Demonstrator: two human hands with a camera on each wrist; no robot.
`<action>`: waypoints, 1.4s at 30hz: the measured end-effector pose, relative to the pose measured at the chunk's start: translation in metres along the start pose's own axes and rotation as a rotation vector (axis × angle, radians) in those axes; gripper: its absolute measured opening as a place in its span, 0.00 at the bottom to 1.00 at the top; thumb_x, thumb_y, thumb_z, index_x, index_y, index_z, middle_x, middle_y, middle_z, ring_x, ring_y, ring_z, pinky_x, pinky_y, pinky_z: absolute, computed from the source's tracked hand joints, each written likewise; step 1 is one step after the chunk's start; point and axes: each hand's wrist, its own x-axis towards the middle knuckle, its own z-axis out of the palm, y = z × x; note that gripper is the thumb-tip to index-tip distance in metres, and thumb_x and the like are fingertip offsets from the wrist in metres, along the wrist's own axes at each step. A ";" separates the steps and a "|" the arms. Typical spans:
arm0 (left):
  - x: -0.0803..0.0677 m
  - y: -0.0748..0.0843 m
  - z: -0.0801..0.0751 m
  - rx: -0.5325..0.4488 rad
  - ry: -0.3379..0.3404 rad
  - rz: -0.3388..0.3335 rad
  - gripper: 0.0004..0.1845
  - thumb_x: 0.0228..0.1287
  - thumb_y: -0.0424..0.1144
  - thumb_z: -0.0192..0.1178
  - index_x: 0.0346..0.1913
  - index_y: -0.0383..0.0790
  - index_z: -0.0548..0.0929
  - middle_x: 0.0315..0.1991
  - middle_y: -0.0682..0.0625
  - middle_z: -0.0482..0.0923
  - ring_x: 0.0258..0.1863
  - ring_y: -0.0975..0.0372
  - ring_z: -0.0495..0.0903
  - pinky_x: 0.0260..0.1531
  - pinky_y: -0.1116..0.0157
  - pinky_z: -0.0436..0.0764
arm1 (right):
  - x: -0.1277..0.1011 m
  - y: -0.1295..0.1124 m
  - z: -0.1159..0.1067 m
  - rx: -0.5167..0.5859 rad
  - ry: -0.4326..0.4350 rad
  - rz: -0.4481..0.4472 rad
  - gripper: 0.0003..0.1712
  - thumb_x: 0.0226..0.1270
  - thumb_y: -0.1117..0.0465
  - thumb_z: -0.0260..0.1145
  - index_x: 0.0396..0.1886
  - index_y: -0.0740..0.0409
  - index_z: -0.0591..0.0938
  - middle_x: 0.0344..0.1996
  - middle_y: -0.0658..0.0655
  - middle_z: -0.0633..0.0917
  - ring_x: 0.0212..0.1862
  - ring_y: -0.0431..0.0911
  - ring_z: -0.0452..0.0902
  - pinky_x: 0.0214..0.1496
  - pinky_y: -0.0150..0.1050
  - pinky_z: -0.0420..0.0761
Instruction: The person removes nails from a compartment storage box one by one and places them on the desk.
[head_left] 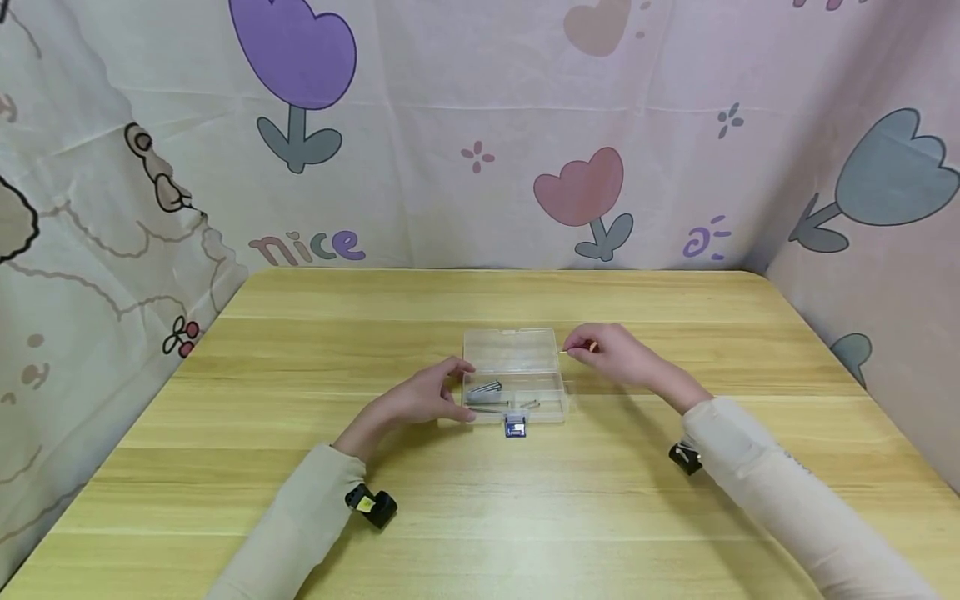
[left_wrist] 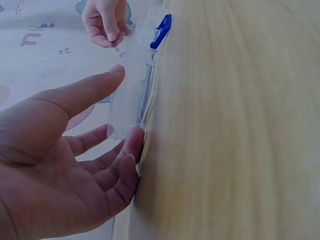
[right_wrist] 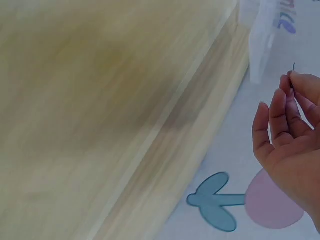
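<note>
Fingers [left_wrist: 107, 167] of the left hand [head_left: 420, 398] lay straight and spread, tips against the left end of the box [head_left: 516, 375], thumb [left_wrist: 85, 90] reaching over the box's near-left corner; nothing gripped. Left forearm ran from the lower left toward the box, sleeve low over the table [head_left: 225, 417], wrist camera [head_left: 371, 503] under the cuff. Right hand [head_left: 611, 350] hovered just right of the box's back corner, fingers curled, thumb and forefinger pinching a thin pin [right_wrist: 293, 67]; its tip stuck out above the fingertips [right_wrist: 295, 80] in the right wrist view. Right forearm came in from the lower right, raised off the table. Box sat at table centre, clear plastic, lid open and lying flat behind the tray, blue latch [head_left: 515, 428] on the front edge. Small metal pieces [head_left: 486, 388] lay inside, left part of the tray; kind too small to tell. Curtain [head_left: 480, 125] behind the box showed tulip prints and the word "nice" [head_left: 307, 247], back left of the box. Other marks on the curtain unreadable.
</note>
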 end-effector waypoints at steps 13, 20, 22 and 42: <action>0.000 -0.001 -0.001 0.006 -0.006 0.014 0.38 0.53 0.37 0.73 0.66 0.38 0.67 0.62 0.40 0.67 0.32 0.58 0.73 0.29 0.64 0.72 | 0.012 0.031 -0.001 -0.029 -0.078 0.123 0.04 0.67 0.70 0.61 0.36 0.68 0.82 0.31 0.55 0.82 0.35 0.46 0.74 0.42 0.43 0.75; -0.002 -0.002 -0.001 -0.007 -0.005 0.010 0.38 0.53 0.36 0.74 0.66 0.37 0.67 0.61 0.40 0.66 0.32 0.58 0.73 0.29 0.64 0.72 | 0.019 0.041 0.004 -0.031 -0.095 0.143 0.04 0.67 0.69 0.61 0.36 0.67 0.81 0.31 0.56 0.81 0.36 0.47 0.73 0.44 0.44 0.74; -0.002 -0.002 -0.001 -0.008 -0.006 0.013 0.38 0.53 0.36 0.74 0.66 0.37 0.67 0.62 0.40 0.66 0.32 0.58 0.73 0.29 0.64 0.72 | 0.021 0.043 0.006 -0.037 -0.090 0.120 0.04 0.67 0.69 0.61 0.35 0.67 0.81 0.30 0.56 0.81 0.36 0.47 0.73 0.44 0.44 0.75; -0.003 0.000 -0.001 -0.021 -0.009 0.019 0.38 0.53 0.35 0.73 0.66 0.37 0.67 0.62 0.39 0.66 0.32 0.58 0.74 0.30 0.64 0.73 | 0.028 0.046 0.009 -0.046 -0.156 0.131 0.03 0.66 0.70 0.63 0.35 0.67 0.81 0.32 0.55 0.83 0.37 0.47 0.75 0.46 0.44 0.75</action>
